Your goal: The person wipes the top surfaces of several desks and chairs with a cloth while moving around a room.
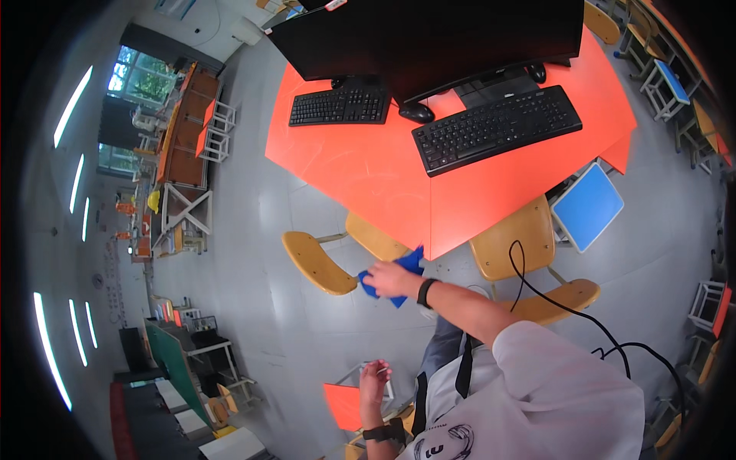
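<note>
My right hand (391,280) grips a crumpled blue cloth (411,263), which hangs just off the near corner of an orange-red table (368,167). A black band circles that wrist. Lower in the view, my left hand (375,374) is raised with loosely curled fingers and nothing seen in it, above an orange stool seat (343,405). On the table stand two black monitors (483,40), a smaller-looking black keyboard (339,107), a larger black keyboard (497,129) and a black mouse (416,112) between them.
Wooden chairs (319,261) (517,241) stand at the table's near edges, with a blue-topped stool (587,207) at the right. A black cable (575,310) loops beside my right arm. Workbenches (190,126) line the left side, and more chairs stand at the far right.
</note>
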A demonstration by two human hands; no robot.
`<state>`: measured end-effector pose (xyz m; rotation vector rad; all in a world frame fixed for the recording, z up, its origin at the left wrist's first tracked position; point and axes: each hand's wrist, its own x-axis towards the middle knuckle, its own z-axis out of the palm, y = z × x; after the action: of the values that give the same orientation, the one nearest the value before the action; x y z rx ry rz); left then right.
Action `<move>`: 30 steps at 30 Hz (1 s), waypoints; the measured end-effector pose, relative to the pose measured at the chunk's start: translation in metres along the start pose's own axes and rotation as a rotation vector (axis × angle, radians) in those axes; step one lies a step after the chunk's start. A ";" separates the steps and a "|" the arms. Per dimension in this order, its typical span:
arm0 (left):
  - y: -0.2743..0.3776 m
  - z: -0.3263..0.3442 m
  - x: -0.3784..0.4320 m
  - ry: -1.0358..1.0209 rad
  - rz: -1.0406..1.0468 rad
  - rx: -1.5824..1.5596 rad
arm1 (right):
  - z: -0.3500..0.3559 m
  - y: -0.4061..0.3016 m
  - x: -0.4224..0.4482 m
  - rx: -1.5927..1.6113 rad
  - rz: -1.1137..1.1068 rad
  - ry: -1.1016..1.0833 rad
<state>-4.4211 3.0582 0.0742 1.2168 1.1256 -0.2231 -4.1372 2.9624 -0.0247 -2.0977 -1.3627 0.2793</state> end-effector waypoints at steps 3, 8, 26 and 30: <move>0.024 0.001 0.012 -0.040 0.007 0.085 | -0.002 -0.033 -0.001 0.256 0.203 0.327; 0.055 0.000 0.044 -0.060 0.013 0.147 | -0.075 0.016 -0.023 0.417 0.586 0.906; 0.096 -0.094 0.168 -0.093 -0.106 0.027 | -0.104 0.134 -0.096 -0.431 1.112 0.921; 0.105 -0.144 0.179 -0.015 -0.093 -0.100 | -0.073 0.107 -0.006 -0.492 1.144 0.862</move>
<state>-4.3451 3.2909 0.0128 1.0743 1.1684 -0.2432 -4.0244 2.8995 -0.0314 -2.6753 0.3757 -0.5302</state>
